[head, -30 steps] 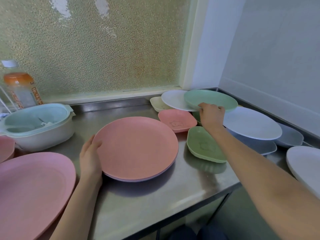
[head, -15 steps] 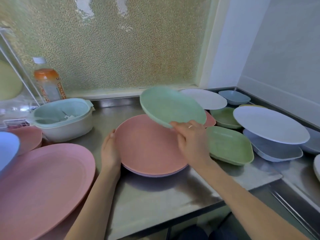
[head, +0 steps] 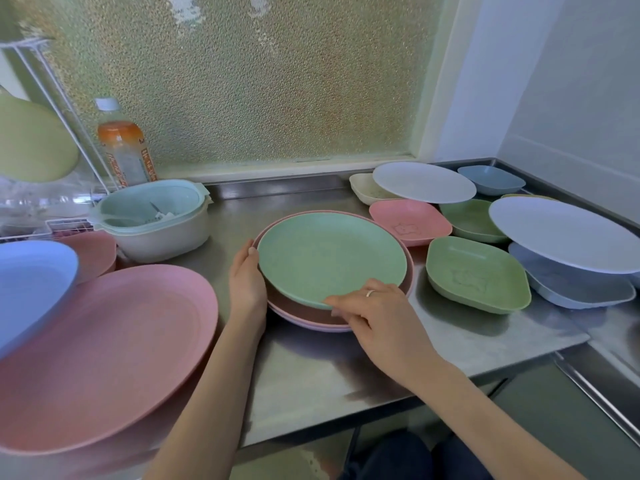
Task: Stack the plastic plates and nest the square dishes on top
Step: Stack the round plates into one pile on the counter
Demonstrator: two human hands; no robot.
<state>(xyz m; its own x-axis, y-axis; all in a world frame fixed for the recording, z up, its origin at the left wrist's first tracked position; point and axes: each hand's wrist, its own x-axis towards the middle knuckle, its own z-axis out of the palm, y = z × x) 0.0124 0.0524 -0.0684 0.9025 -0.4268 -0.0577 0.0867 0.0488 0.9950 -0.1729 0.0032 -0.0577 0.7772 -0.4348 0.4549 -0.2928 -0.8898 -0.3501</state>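
Note:
A green round plate (head: 329, 261) lies on top of a stack of pink round plates (head: 304, 315) in the middle of the steel counter. My right hand (head: 377, 320) grips the green plate's near rim. My left hand (head: 246, 282) rests with straight fingers against the stack's left edge. To the right stand square dishes: pink (head: 408, 220), light green (head: 478, 271), darker green (head: 467, 218), blue (head: 491, 180), cream (head: 363, 190) and grey-blue (head: 575, 291). Two white round plates (head: 422, 181) (head: 561, 230) lie on top of some of them.
A large pink plate (head: 104, 348) and a blue plate (head: 27, 282) overlap at the left. Behind them stand a mint strainer bowl (head: 156, 216), an orange-labelled bottle (head: 123, 150) and a wire rack (head: 52, 98). The counter's front edge (head: 381, 403) is close to me.
My right hand carried the green plate from the back right pile and lowered it onto the pink stack. My left hand stayed at the stack's left edge.

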